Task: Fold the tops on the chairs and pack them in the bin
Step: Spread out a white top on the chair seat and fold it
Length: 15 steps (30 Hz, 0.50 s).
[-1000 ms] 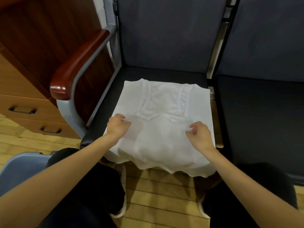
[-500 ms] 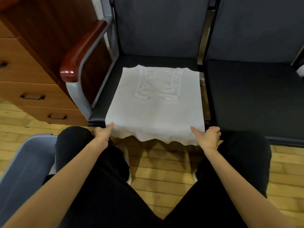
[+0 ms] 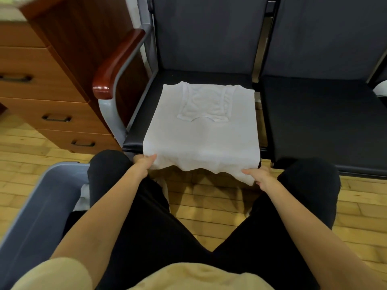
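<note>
A white sleeveless top (image 3: pixel 201 130) lies flat on the black seat of the left chair (image 3: pixel 138 130), its straps folded in at the far end and its hem hanging over the front edge. My left hand (image 3: pixel 144 163) pinches the hem's left corner. My right hand (image 3: pixel 258 175) pinches the right corner, which is lifted slightly off the seat. The grey bin (image 3: pixel 41 206) stands on the floor at my left, beside my knee, with a bit of white cloth (image 3: pixel 83 195) showing inside it.
A second black chair seat (image 3: pixel 318 122) adjoins on the right, with something white (image 3: pixel 381 91) at its far right edge. A wooden armrest (image 3: pixel 117 63) and a wooden drawer cabinet (image 3: pixel 41 80) stand to the left. My knees flank the wood floor (image 3: pixel 209 201).
My hands moved from the middle of the top down to its hem corners and took hold of them. The view pulled back, bringing the bin and my legs into sight.
</note>
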{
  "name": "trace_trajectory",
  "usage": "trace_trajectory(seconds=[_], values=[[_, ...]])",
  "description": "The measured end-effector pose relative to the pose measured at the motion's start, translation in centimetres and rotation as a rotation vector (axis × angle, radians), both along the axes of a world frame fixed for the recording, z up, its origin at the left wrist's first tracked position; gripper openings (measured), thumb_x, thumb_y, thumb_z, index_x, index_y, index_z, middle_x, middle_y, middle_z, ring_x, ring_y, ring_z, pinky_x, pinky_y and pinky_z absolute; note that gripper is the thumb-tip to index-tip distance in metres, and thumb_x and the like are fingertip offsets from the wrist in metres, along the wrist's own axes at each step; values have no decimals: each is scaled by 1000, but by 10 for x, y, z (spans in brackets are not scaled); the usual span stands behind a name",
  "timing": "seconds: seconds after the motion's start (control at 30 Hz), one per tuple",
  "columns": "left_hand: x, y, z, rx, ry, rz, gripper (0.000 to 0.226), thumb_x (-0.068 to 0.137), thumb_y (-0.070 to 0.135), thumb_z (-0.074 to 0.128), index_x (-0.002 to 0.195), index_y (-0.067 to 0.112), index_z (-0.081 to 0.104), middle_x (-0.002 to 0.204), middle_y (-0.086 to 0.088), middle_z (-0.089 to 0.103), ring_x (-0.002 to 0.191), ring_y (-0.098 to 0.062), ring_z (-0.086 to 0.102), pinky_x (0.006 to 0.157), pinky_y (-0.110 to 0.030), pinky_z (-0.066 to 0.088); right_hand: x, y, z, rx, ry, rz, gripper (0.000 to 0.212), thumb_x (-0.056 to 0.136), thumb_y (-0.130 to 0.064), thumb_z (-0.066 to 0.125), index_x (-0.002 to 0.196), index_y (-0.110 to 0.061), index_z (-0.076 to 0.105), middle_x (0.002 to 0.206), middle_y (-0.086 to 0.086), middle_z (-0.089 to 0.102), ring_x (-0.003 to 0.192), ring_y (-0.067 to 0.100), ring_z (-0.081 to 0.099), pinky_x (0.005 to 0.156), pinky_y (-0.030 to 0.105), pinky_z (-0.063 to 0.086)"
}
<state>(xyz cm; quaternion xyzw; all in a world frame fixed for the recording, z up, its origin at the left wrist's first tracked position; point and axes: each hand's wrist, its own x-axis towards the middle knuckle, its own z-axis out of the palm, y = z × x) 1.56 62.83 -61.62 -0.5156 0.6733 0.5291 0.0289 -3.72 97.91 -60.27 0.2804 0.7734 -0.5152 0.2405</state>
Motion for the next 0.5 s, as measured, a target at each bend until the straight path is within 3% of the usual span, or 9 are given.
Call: trace_trajectory(seconds=[0.13, 0.27, 0.33, 0.37, 0.43, 0.5], values=[[9, 12, 11, -151, -20, -141, 45, 95, 26, 60, 129, -3, 52, 130, -16, 56, 121, -35, 52, 97, -39, 45, 10, 4, 15, -33, -42, 0, 46, 89, -6, 65, 131, 1, 48, 134, 16, 54, 122, 33, 52, 81, 33, 43], [15, 9, 42, -184, 109, -172, 26, 96, 23, 55, 107, -1, 60, 112, -20, 62, 108, -37, 59, 94, -46, 49, 18, 13, 36, -153, -29, -33, 42, 92, -9, 59, 132, -4, 47, 123, 16, 59, 100, 28, 59, 63, 32, 49], [18, 8, 61, -246, 141, -225, 36, 97, 25, 54, 114, -7, 57, 106, -21, 60, 100, -36, 60, 90, -45, 51, 22, 14, 46, -209, 23, -76, 37, 92, -9, 58, 128, -2, 49, 115, 15, 60, 97, 28, 59, 60, 34, 51], [20, 9, 72, -266, 146, -247, 40, 97, 26, 55, 119, -8, 54, 105, -20, 61, 93, -35, 62, 83, -44, 53, 25, 14, 50, -214, 62, -87, 34, 93, -8, 57, 126, -1, 51, 113, 14, 60, 95, 27, 60, 60, 33, 52], [27, 11, 91, -279, 173, -285, 33, 97, 27, 55, 110, -4, 54, 90, -15, 61, 65, -27, 62, 55, -34, 57, 34, 14, 58, -198, 150, -72, 23, 94, -7, 57, 116, -2, 57, 106, 12, 63, 84, 24, 63, 63, 31, 54], [35, 10, 105, -331, 192, -308, 25, 97, 27, 56, 97, 2, 55, 81, -13, 58, 52, -21, 53, 38, -23, 48, 42, 15, 63, -193, 230, -87, 21, 94, -7, 58, 114, -2, 56, 95, 9, 63, 68, 18, 63, 65, 29, 54]])
